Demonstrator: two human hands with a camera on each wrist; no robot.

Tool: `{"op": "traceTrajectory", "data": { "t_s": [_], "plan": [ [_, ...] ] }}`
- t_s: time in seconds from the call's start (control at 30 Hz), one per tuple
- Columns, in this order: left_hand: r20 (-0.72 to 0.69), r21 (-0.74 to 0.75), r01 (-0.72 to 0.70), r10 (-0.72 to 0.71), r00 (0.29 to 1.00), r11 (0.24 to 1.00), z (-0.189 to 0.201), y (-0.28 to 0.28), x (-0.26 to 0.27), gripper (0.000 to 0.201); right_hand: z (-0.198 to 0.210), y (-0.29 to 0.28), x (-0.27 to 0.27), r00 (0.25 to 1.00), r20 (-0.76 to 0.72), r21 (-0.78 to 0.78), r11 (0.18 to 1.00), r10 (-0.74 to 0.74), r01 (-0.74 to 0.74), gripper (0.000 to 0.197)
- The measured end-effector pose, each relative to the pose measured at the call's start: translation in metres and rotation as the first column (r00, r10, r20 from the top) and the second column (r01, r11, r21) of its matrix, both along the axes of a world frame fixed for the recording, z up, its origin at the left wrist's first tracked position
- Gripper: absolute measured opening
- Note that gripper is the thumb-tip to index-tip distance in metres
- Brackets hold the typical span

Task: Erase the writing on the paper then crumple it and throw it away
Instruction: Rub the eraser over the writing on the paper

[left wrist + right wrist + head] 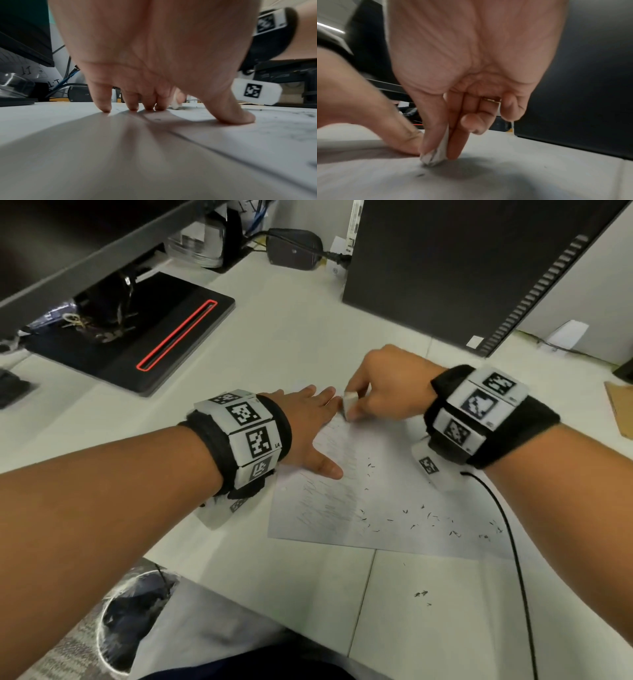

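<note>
A white sheet of paper [387,508] with faint pencil scribbles lies on the white desk. My left hand [308,426] presses flat on the sheet's upper left part, fingers spread and straight [106,106]. My right hand [380,395] pinches a white eraser [350,405] between thumb and fingers, its lower end [433,158] touching the paper near the top edge, just beside the left fingertips. Dark eraser crumbs [428,518] are scattered over the right and lower part of the sheet.
A black monitor stand [144,337] with a red-outlined slot sits at the back left. A black computer tower [462,268] stands at the back right. A black cable [513,559] runs down the right side. Below the desk edge stands a bin [137,611].
</note>
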State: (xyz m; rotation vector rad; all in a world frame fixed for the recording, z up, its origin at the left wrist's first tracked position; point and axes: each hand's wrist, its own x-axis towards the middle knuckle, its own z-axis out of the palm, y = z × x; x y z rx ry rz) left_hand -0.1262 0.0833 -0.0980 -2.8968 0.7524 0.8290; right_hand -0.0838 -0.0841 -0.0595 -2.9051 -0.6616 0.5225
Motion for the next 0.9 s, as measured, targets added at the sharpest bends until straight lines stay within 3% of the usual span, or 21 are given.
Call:
{"op": "traceTrajectory", "data": {
  "t_s": [0.1, 0.23, 0.43, 0.63, 0.77, 0.9],
  "plan": [
    [-0.007, 0.006, 0.001, -0.001, 1.0, 1.0, 0.0, 0.0, -0.001, 0.121, -0.002, 0.006, 0.014, 0.998, 0.04, 0.012, 0.999, -0.053, 0.053, 0.021],
    [-0.003, 0.007, -0.007, 0.007, 1.0, 1.0, -0.001, 0.0, 0.001, 0.12, -0.006, 0.003, -0.006, 0.997, 0.071, -0.019, 1.0, 0.001, 0.0, 0.019],
    [-0.008, 0.019, -0.002, 0.002, 1.0, 1.0, -0.002, -0.001, 0.001, 0.119, -0.003, -0.007, -0.032, 0.988, -0.096, -0.072, 0.989, 0.125, -0.132, 0.019],
    [-0.01, 0.025, -0.006, 0.006, 1.0, 1.0, 0.003, -0.002, -0.002, 0.118, 0.001, 0.001, 0.01, 0.997, 0.036, 0.029, 0.998, -0.065, 0.064, 0.015],
    [-0.001, 0.019, -0.012, 0.012, 1.0, 1.0, 0.002, -0.003, -0.002, 0.117, -0.005, 0.0, -0.012, 0.996, 0.08, -0.056, 0.997, 0.047, -0.043, 0.024],
    [0.002, 0.008, -0.007, 0.007, 1.0, 1.0, -0.001, -0.002, -0.001, 0.118, -0.006, -0.011, -0.056, 0.989, -0.024, -0.089, 0.985, 0.147, -0.148, 0.03]
  ]
}}
